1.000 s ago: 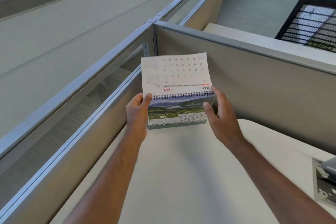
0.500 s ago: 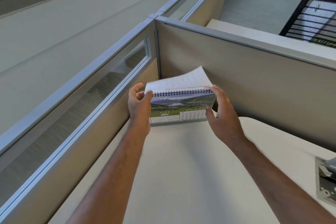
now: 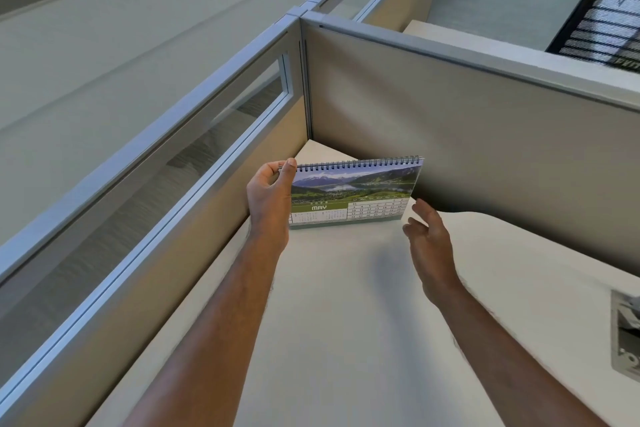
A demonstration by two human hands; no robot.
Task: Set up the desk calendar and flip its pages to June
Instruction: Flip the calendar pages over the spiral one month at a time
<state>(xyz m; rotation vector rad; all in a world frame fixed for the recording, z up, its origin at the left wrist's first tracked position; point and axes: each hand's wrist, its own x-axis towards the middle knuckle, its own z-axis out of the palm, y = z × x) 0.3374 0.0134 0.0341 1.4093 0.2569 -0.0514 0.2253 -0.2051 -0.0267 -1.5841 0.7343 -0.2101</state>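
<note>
The spiral-bound desk calendar (image 3: 353, 192) stands upright on the white desk (image 3: 346, 305), near the corner of the cubicle panels. Its front page shows a mountain lake photo above a green band reading MAY. My left hand (image 3: 270, 198) pinches the calendar's upper left corner at the spiral binding. My right hand (image 3: 429, 246) hovers just off the lower right corner, fingers spread, holding nothing and not touching the calendar.
Grey cubicle panels (image 3: 485, 121) close in the desk behind and at the left, the left one with a glass strip (image 3: 242, 100). A metal desk fitting (image 3: 627, 333) sits at the right edge. A black mesh item (image 3: 602, 17) lies beyond the back panel.
The raised page has gone over the spiral to the back and MAY now faces front. My right hand has let go and drawn back to the right; the left hand still holds the corner.
</note>
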